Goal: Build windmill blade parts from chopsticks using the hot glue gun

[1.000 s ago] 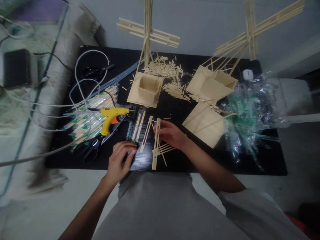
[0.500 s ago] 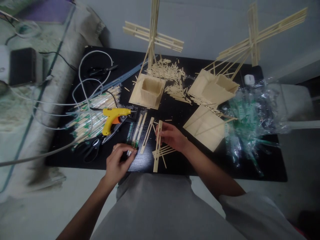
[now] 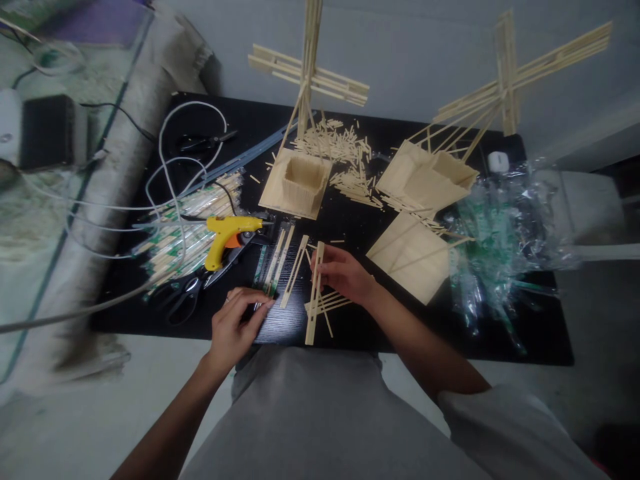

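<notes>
- Stick frame (image 3: 313,305): your 12 o'clock.
- Right hand (image 3: 346,272): your fingers pinch its upper part.
- Left hand (image 3: 235,321), its 8 o'clock: your fingertips nearly meet; whether gripping, I can't tell.
- Glue gun (image 3: 225,239): its 10 o'clock.

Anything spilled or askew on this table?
Short stick pieces lie strewn beside the left box, and crumpled wrappers heap at the table's right edge: both look like uncleared waste. The strip in the right hand looks straight.
</notes>
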The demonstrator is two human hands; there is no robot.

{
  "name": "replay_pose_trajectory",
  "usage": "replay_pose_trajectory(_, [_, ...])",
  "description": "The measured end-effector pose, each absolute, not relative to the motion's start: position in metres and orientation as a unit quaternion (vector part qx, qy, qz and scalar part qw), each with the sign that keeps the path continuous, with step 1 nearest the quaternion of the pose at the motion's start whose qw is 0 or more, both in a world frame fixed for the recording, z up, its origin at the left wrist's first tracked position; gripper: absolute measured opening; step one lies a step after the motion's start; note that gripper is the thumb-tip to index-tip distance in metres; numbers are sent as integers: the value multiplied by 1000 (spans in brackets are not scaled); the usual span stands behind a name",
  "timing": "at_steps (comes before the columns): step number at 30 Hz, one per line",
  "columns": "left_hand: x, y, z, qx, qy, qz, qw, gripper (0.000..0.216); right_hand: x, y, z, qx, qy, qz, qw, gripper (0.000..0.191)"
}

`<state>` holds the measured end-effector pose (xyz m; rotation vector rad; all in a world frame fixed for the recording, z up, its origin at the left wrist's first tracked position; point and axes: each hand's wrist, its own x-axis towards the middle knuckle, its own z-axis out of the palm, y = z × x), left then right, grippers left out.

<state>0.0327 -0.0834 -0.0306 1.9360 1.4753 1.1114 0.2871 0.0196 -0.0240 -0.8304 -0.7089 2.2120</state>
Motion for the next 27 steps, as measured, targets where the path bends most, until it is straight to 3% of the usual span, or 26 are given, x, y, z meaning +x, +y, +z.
replay_pose_trajectory(27, [31, -82, -29, 711, 526, 410, 222, 17, 287, 20, -33, -276, -260, 856, 351, 25])
